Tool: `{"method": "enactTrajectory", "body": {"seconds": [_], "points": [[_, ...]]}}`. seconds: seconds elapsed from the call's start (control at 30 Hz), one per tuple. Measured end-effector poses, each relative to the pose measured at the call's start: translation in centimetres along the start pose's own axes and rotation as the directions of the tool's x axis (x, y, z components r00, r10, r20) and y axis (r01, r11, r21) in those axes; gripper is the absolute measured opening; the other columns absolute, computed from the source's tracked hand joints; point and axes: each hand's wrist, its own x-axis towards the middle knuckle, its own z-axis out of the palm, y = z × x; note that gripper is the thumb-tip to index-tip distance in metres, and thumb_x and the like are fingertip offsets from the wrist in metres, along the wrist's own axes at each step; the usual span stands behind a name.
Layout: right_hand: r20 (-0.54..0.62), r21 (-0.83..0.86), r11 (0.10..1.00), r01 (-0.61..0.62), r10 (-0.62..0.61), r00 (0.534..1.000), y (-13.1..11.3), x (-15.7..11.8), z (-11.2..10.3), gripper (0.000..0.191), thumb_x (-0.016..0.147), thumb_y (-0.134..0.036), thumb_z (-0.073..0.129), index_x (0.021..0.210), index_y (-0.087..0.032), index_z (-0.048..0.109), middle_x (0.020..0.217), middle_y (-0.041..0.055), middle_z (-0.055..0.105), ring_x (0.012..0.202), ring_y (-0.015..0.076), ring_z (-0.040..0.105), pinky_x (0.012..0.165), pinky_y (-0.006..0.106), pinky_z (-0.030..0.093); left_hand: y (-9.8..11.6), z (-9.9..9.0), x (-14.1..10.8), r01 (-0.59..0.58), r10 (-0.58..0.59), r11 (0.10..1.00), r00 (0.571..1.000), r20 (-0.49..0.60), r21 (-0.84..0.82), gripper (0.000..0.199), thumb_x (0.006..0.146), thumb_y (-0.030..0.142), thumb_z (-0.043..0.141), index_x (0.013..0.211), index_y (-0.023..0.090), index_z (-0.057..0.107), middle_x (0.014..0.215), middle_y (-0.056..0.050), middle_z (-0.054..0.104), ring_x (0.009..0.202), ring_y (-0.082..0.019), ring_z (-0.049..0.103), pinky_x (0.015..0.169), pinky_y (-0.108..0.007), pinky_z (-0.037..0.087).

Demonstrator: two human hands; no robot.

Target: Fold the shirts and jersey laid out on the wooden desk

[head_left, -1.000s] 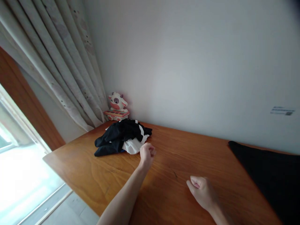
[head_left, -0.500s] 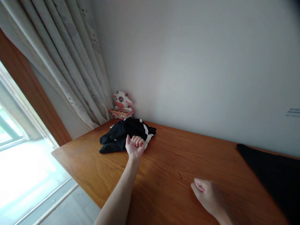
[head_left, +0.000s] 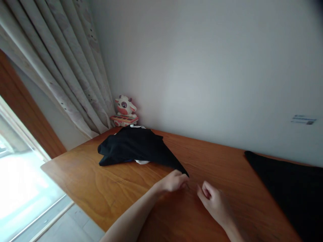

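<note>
A crumpled black garment with white parts point(head_left: 133, 144) lies towards the back left of the wooden table; its exact kind cannot be made out. One corner of it stretches out to the right into a point. My left hand point(head_left: 174, 181) is closed on that pulled-out corner, low over the table. Just right of it, my right hand point(head_left: 213, 201) hovers with its fingers curled in and nothing seen in them. A small gap separates the two hands.
Behind the garment, a cow toy with a keyboard point(head_left: 124, 111) stands in the corner by the patterned curtain point(head_left: 63, 67). A flat black cloth point(head_left: 285, 181) covers the right part of the wooden table point(head_left: 214, 154). The table's left edge drops to a pale floor.
My left hand has turned over, gripped the garment and drawn its corner to the right, towards me. The right hand has shifted slightly left. The view has swung a little to the right.
</note>
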Motion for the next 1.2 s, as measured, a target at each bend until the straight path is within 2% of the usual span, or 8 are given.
{"method": "enactTrajectory", "body": {"seconds": [0.2,0.33,0.47,0.63,0.87,0.93,1.07,1.2], "points": [[0.105,0.02,0.999,0.037,-0.038,0.994,-0.5,0.1,-0.4,0.061,0.085,-0.039,0.06,0.142,-0.022,0.046,0.064,-0.0069,0.057,0.051,0.0153,0.057,0.053,0.025,0.043,0.7,1.7,-1.2,0.316,-0.459,0.881,0.752,0.473,0.352,0.046,0.08,0.035,0.058,0.043,0.022,0.035,0.043,0.005,0.03,0.045,-0.01,0.023,0.047,-0.03,0.018],[0.294,0.083,0.994,0.077,-0.098,0.951,-2.4,0.4,-1.1,0.056,0.087,-0.026,0.053,0.142,-0.031,0.051,0.09,0.0008,0.073,0.07,0.0181,0.07,0.064,0.027,0.049,1.0,1.5,-1.0,0.482,-0.554,0.823,0.567,0.61,0.299,0.053,0.077,0.04,0.064,0.048,0.023,0.023,0.05,0.008,0.013,0.047,-0.009,0.007,0.046,-0.028,0.006],[0.341,0.16,0.987,0.034,-0.087,0.936,-2.9,0.4,-0.8,0.038,0.091,-0.022,0.043,0.119,-0.029,0.066,0.092,0.005,0.077,0.078,0.0214,0.073,0.064,0.027,0.049,0.6,1.5,-1.0,0.47,-0.502,0.848,0.56,0.659,0.246,0.055,0.077,0.046,0.066,0.048,0.024,0.024,0.051,0.008,0.011,0.047,-0.008,0.005,0.045,-0.028,0.003],[-0.098,0.32,0.934,-0.158,0.199,0.975,-1.4,0.6,0.0,0.036,0.092,-0.036,0.041,0.112,-0.019,0.065,0.072,0.006,0.071,0.066,0.0224,0.069,0.06,0.029,0.05,0.3,0.8,-0.6,0.442,-0.377,0.894,0.657,0.653,0.071,0.07,0.076,0.087,0.044,0.052,0.021,0.042,0.048,0.006,0.024,0.041,-0.007,0.011,0.041,-0.026,0.001],[-0.413,0.709,0.659,-0.252,0.677,0.609,-0.2,1.5,-1.9,0.023,0.086,-0.043,0.05,0.097,-0.024,0.058,0.064,-0.0046,0.055,0.057,0.0146,0.052,0.057,0.026,0.044,0.2,-1.6,1.1,0.223,-0.265,0.785,0.964,0.011,-0.578,0.075,0.068,0.095,0.04,0.064,0.021,0.044,0.05,0.009,0.032,0.037,-0.004,0.018,0.036,-0.019,0.013],[-0.396,0.746,0.604,-0.281,0.741,0.543,0.9,1.6,-2.4,0.022,0.085,-0.044,0.051,0.094,-0.025,0.057,0.062,-0.006,0.051,0.055,0.0136,0.048,0.055,0.026,0.041,0.0,-1.9,1.5,-0.057,-0.248,0.805,0.871,-0.423,-0.59,0.061,0.074,0.081,0.056,0.069,0.021,0.049,0.054,0.007,0.042,0.039,-0.006,0.031,0.037,-0.019,0.023],[-0.356,0.609,0.718,-0.337,0.627,0.693,2.6,1.4,-2.1,0.035,0.081,-0.049,0.056,0.104,-0.022,0.058,0.083,0.0029,0.064,0.07,0.0194,0.058,0.063,0.032,0.049,-0.7,-1.8,1.1,-0.211,-0.036,0.963,0.509,-0.86,-0.165,0.049,0.076,0.061,0.072,0.103,0.021,0.066,0.109,-0.008,0.071,0.105,-0.025,0.067,0.082,-0.032,0.055],[-0.214,0.348,0.927,-0.137,0.221,0.952,0.9,0.8,-0.8,0.055,0.081,-0.048,0.063,0.128,-0.021,0.055,0.124,0.0134,0.062,0.106,0.0292,0.063,0.089,0.044,0.054,-1.7,-1.2,-0.6,-0.19,0.348,0.937,0.598,-0.722,0.294,0.053,0.067,0.055,0.082,0.108,0.024,0.072,0.133,-0.009,0.066,0.147,-0.037,0.034,0.12,-0.046,0.033]]}}
